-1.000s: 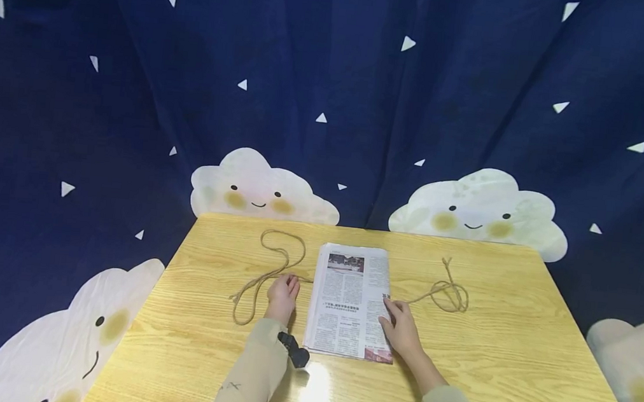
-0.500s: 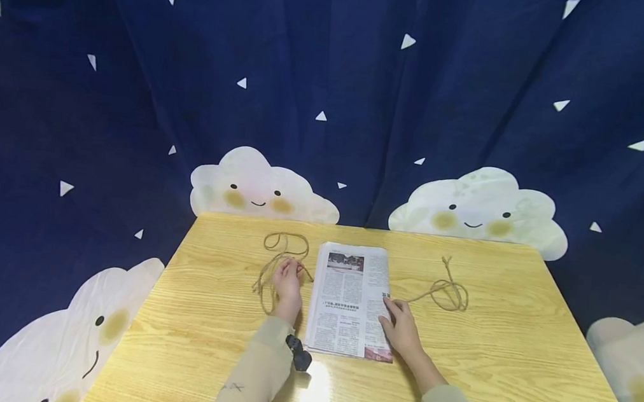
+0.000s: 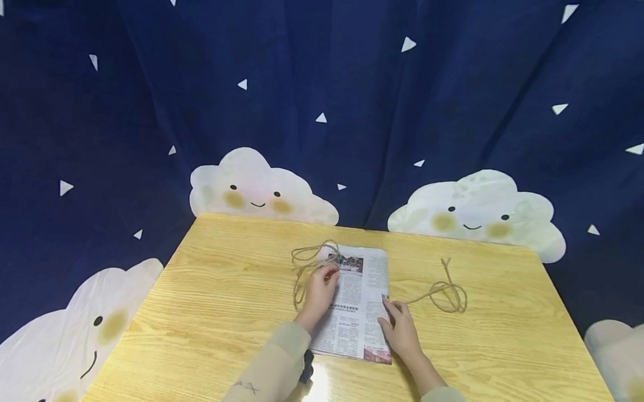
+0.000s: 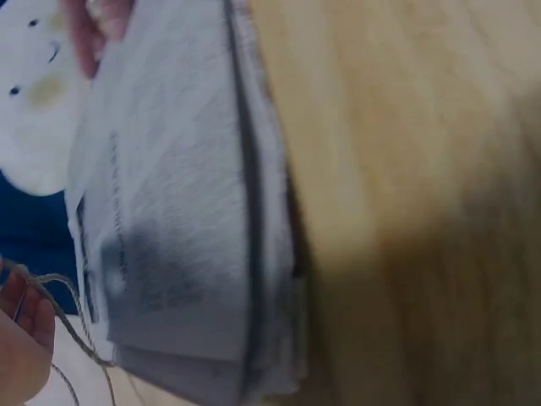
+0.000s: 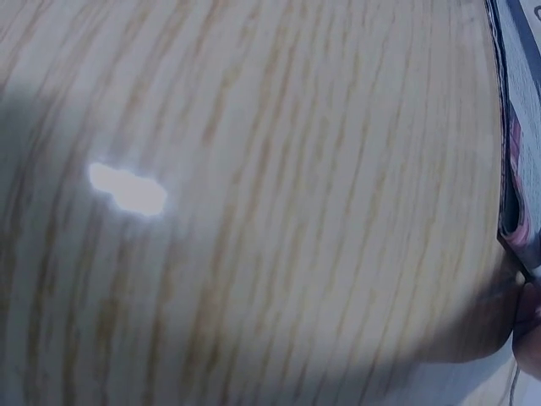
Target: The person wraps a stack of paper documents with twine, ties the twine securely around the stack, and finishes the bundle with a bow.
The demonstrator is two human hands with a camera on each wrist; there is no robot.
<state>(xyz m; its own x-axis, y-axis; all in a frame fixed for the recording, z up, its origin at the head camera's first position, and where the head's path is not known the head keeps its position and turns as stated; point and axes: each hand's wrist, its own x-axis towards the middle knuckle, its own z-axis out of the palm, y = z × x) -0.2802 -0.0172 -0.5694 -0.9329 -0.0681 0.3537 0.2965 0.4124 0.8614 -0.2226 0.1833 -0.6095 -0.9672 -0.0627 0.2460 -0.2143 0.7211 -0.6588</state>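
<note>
A stack of folded newspapers [image 3: 350, 318] lies flat on the wooden table. My left hand [image 3: 319, 293] pinches a thin brown twine [image 3: 307, 251] above the stack's left side, and loops of it trail left and over the top left corner. In the left wrist view the twine [image 4: 68, 326] runs from the fingers across the end of the newspapers [image 4: 177, 194]. My right hand [image 3: 403, 329] rests at the stack's right edge, fingers on the top sheet. From beside those fingertips another length of twine [image 3: 423, 296] leads right to a loose coil.
The wooden table [image 3: 504, 357] extends on both sides of the stack. Behind it hangs a dark blue curtain [image 3: 311, 66] with white triangles and smiling clouds [image 3: 266, 186] along the table's back edge.
My left hand has lifted the left twine and carried it rightward from the table to over the newspapers. My right hand has stayed at the stack's right edge.
</note>
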